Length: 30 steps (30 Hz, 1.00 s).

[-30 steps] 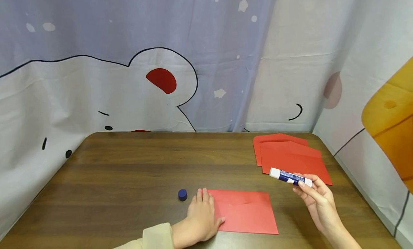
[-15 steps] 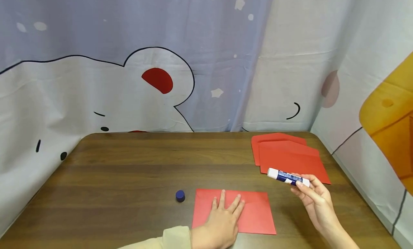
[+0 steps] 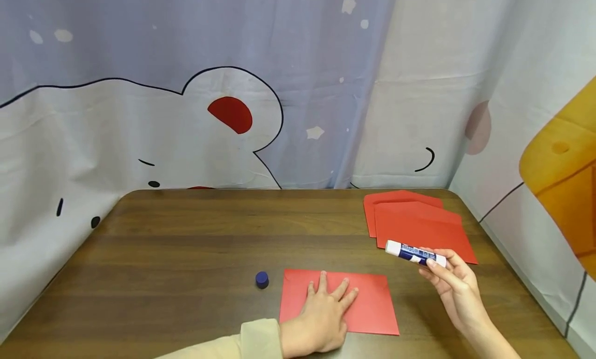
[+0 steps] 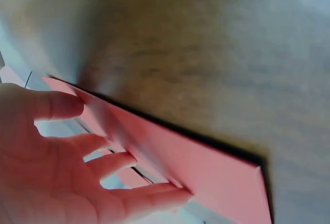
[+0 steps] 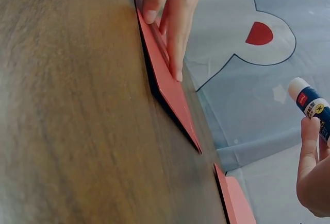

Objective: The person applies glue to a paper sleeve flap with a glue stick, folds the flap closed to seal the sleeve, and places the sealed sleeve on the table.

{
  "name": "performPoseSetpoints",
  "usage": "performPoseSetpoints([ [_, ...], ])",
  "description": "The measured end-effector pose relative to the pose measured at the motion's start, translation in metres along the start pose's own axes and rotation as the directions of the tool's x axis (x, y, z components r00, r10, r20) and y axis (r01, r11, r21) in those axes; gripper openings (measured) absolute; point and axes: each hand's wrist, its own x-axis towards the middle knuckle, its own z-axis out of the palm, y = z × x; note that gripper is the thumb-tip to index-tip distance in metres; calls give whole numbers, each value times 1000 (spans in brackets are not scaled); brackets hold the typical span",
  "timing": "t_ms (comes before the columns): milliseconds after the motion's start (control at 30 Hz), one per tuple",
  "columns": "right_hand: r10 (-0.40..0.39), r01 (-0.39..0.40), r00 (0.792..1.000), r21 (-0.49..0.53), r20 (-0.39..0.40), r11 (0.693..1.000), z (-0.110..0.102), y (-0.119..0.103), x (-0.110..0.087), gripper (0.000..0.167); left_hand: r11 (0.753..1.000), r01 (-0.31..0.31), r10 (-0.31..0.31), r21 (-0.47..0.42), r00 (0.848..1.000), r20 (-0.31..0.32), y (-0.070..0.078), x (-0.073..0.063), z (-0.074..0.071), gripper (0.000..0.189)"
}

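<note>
A red envelope (image 3: 372,307) lies flat on the wooden table near its front. My left hand (image 3: 321,317) rests on it with the fingers spread; in the left wrist view the fingertips touch the red paper (image 4: 206,172). To the right, raised above the table, my right hand (image 3: 453,289) pinches a glue stick (image 3: 412,253) between thumb and fingers. The glue stick has a white and blue barrel, is uncapped, and its white end points left. In the right wrist view the glue stick (image 5: 309,100) shows its label. Left of the envelope stands the blue cap (image 3: 262,280).
Red envelopes (image 3: 419,222) overlap each other at the back right of the table (image 3: 186,255). A printed curtain (image 3: 326,90) hangs behind the table and along its sides.
My left hand has slid right from the envelope's left edge onto its middle, and the fingers have spread. The right hand keeps its hold on the glue stick, nearly still.
</note>
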Motion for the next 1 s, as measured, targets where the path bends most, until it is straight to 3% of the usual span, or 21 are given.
performPoseSetpoints([
  [367, 12, -13, 1000, -23, -11, 1000, 1, 2, 0, 37, 996, 12, -14, 87, 1000, 25, 5, 7, -4, 62],
  [567, 14, -14, 1000, -30, -22, 999, -1, 1, -1, 37, 987, -31, 29, 158, 999, 17, 10, 12, -8, 65],
  [733, 1, -1, 1000, -1, -7, 1000, -4, 0, -3, 37, 976, -69, 57, 205, 996, 61, 23, 19, -9, 76],
  [867, -8, 8, 1000, 15, 3, 1000, -6, 0, -3, 38, 973, -96, 79, 208, 993, 90, 36, 28, -8, 69],
  [1000, -16, 16, 1000, 15, 6, 1000, -6, 0, -2, 38, 972, -105, 94, 210, 994, 62, 46, 36, -6, 59],
])
